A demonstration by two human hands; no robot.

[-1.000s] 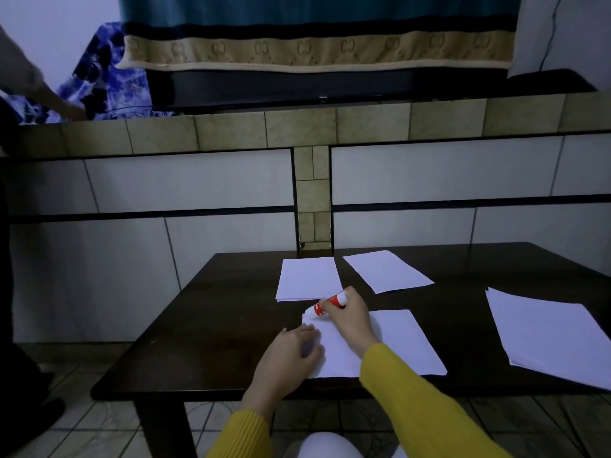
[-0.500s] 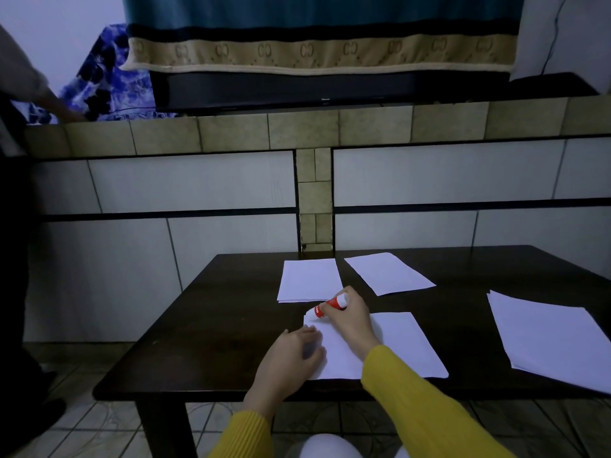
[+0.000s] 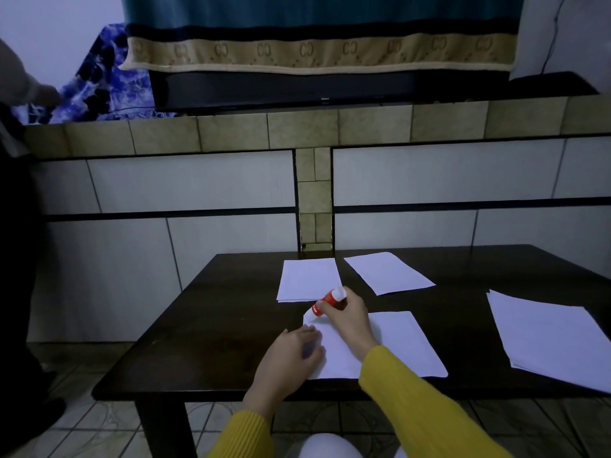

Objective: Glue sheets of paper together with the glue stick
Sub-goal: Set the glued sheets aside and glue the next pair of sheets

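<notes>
The right hand's (image 3: 347, 317) fingers (image 3: 325, 309) are curled round the red glue stick (image 3: 327, 302), tilting its tip onto the far left corner of the near sheet (image 3: 396, 342), while the left hand (image 3: 294, 353) lies flat with straight fingers on that sheet's left edge, apparently pinning it to the table (image 3: 215, 325) against the rubbing.

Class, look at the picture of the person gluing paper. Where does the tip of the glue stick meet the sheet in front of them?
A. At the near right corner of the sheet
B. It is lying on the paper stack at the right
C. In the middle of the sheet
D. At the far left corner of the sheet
D: the right hand grips the glue stick, tilted so its lower end touches the far left corner of the nearest sheet, while the left hand rests on that sheet's left edge.
</notes>
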